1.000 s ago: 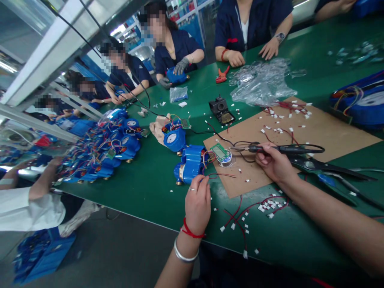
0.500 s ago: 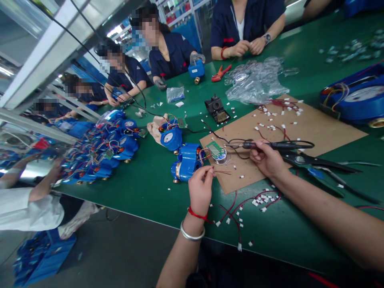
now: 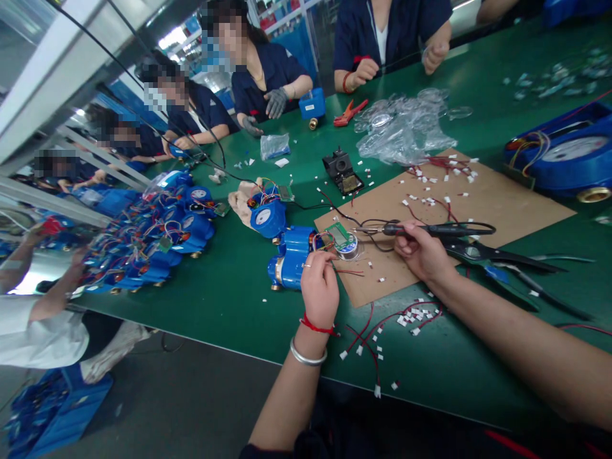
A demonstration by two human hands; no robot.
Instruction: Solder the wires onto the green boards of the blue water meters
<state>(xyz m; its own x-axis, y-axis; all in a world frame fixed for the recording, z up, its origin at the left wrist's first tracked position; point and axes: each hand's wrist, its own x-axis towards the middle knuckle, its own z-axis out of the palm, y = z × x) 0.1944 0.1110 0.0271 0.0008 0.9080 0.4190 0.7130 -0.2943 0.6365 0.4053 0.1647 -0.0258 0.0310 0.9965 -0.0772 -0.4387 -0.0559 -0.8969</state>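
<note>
My right hand point(image 3: 423, 255) is closed around the handle of a soldering iron point(image 3: 433, 229), whose tip points left toward a small green circuit board point(image 3: 340, 234) with a grey display. The board rests on a solder spool point(image 3: 349, 248), and coloured wires join it to a blue water meter point(image 3: 292, 255). Below the board, my left hand point(image 3: 321, 287) pinches a thin red and black wire pair point(image 3: 351, 273), its free ends pointing right. The fingertips partly hide where the wires are held.
Brown cardboard point(image 3: 392, 280) bears loose white-plug leads. Large black-bladed cutters point(image 3: 507, 256) lie beside my right forearm. Behind stand a black iron stand point(image 3: 343, 171), clear plastic covers point(image 3: 401, 131) and red-handled pliers point(image 3: 351, 113). Piled meters point(image 3: 157, 236) fill the left; co-workers sit opposite.
My left hand has turned and moved slightly up toward the board with the wires. The right hand keeps the iron nearly still. Across the table, a gloved co-worker has let go of a blue meter.
</note>
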